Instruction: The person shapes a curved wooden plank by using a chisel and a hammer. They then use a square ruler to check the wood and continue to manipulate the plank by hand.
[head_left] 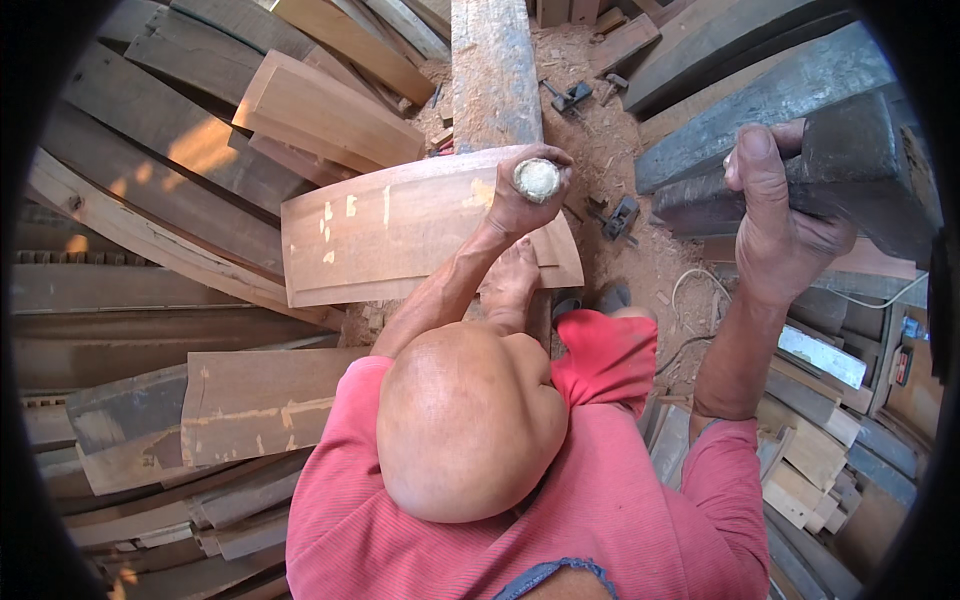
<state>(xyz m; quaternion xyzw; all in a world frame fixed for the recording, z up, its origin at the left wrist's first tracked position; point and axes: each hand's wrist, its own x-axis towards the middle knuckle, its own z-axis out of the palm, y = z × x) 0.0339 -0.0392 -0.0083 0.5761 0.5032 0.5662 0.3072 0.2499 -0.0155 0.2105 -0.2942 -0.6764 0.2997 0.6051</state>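
My left hand is closed round an upright chisel. Only its round, pale, battered handle end shows, with the blade hidden below the fist. Beneath it lies a broad, slightly curved reddish-brown board with pale patches, and my bare foot rests on it. Raised at the right, my right hand grips a dark, blocky mallet, apart from the chisel. Its handle is mostly covered by the fingers.
A long, worn plank runs beyond the board. Dark hand planes and shavings lie on the floor. Stacked boards crowd the left, heavy dark timbers the far right. A pale cord loops at right.
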